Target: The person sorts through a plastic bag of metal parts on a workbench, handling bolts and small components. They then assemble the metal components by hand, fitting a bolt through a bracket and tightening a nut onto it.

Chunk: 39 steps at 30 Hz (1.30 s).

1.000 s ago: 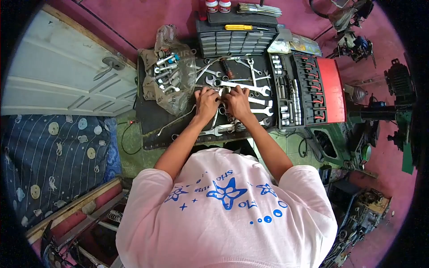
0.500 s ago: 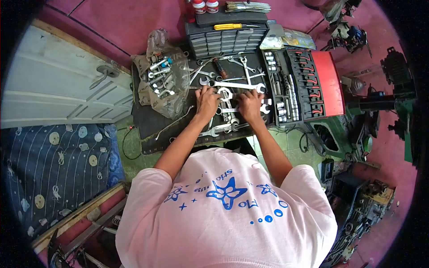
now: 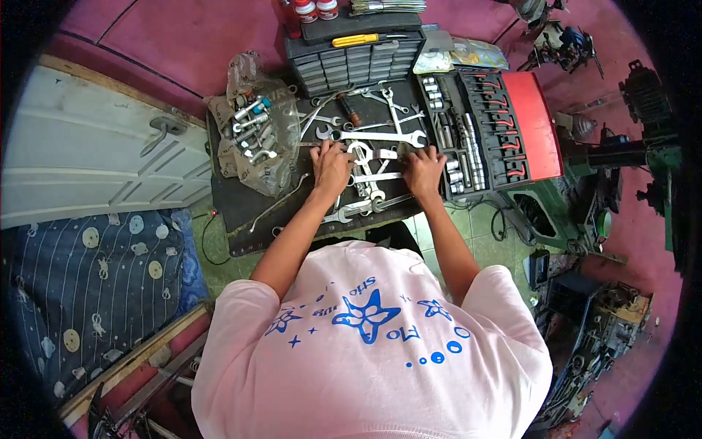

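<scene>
A group of steel combination wrenches (image 3: 376, 177) lies crosswise on the dark mat, between my two hands. My left hand (image 3: 333, 172) rests palm down at their left ends, fingers apart and slightly bent, beside a large open wrench jaw. At the right ends is my right hand (image 3: 424, 175), its fingers spread and bent; it covers the tips of the wrenches there. Neither hand shows a clear grip. Just beyond the fingertips lies a long combination wrench (image 3: 376, 136). More wrenches (image 3: 358, 210) lie at the mat's near edge.
A plastic bag with sockets (image 3: 256, 139) sits on the left of the mat (image 3: 241, 208). An open red tool case (image 3: 534, 124) stands at the right, a drawer cabinet (image 3: 355, 62) with a yellow-handled screwdriver (image 3: 358, 39) at the back. A door (image 3: 95, 132) is on the left.
My right hand has shifted right relative to the wrenches, onto their right ends, uncovering their middle. My left hand stays by the left ends. The whole view has shifted slightly.
</scene>
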Each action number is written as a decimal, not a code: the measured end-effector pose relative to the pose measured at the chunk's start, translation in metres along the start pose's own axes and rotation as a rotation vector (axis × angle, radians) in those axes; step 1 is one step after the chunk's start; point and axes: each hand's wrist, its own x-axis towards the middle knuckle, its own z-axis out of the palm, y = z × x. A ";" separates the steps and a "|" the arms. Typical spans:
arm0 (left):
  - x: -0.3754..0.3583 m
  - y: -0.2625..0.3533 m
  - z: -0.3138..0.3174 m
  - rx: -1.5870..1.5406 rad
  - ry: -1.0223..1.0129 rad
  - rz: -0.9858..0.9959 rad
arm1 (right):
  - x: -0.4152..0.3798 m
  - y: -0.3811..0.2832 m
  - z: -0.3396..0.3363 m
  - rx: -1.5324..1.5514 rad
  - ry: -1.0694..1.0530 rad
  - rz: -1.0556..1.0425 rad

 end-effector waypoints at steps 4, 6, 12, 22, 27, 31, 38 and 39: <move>-0.002 0.004 -0.001 0.007 -0.005 -0.020 | -0.007 0.029 -0.005 -0.024 -0.054 0.094; -0.004 0.005 -0.001 -0.010 -0.004 -0.046 | -0.003 0.032 -0.013 -0.030 -0.023 0.111; -0.014 0.010 0.004 -0.003 0.125 -0.138 | 0.032 0.010 -0.026 0.034 -0.009 -0.062; -0.015 0.032 0.019 0.064 0.232 -0.343 | 0.106 -0.048 0.029 0.050 -0.305 -0.747; -0.009 0.044 0.027 0.067 0.256 -0.471 | 0.124 -0.058 0.033 -0.135 -0.388 -0.936; 0.004 0.046 0.025 0.087 0.361 -0.506 | 0.131 -0.056 0.008 0.018 -0.205 -0.884; 0.047 0.050 0.017 0.012 0.568 -0.381 | 0.143 -0.038 -0.025 0.047 -0.002 -0.731; 0.054 0.054 0.009 0.017 0.622 -0.339 | 0.146 -0.037 -0.033 0.037 0.028 -0.709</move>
